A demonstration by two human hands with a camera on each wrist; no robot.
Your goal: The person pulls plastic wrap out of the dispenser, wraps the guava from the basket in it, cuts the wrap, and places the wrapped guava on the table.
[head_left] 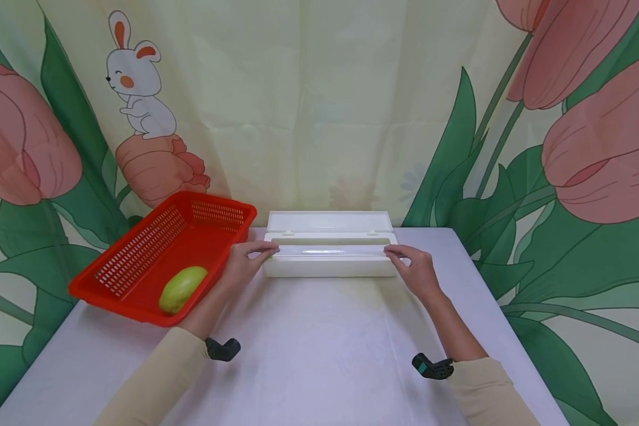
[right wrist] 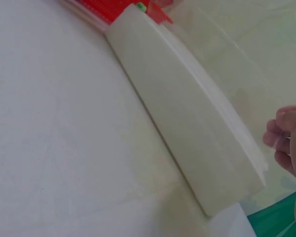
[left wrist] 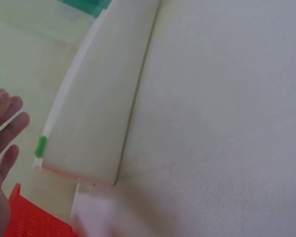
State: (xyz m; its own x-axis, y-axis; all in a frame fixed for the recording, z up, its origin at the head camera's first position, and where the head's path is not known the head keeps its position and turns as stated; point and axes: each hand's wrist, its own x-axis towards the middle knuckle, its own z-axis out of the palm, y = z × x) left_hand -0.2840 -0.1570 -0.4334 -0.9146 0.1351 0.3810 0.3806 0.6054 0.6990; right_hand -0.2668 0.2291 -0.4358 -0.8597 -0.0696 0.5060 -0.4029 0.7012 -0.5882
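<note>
A long white cling film dispenser [head_left: 330, 269] sits at the back of the table, its lid [head_left: 330, 221] raised behind it. Clear cling film [head_left: 330, 251] shows shiny along its front top edge. At the left end, my left hand [head_left: 250, 260] pinches the film's edge between thumb and fingers. My right hand [head_left: 416, 271] does the same at the right end, and a bit of film glints by its fingertips in the right wrist view. A small green piece [left wrist: 41, 146] marks the dispenser's left end in the left wrist view.
A red plastic basket [head_left: 138, 236] stands at the left, tilted, holding a yellow-green oval fruit [head_left: 183, 289]; my left forearm passes beside its rim. A white cloth covers the table [head_left: 319, 355]. Behind hangs a curtain [head_left: 309, 106] printed with tulips and a rabbit.
</note>
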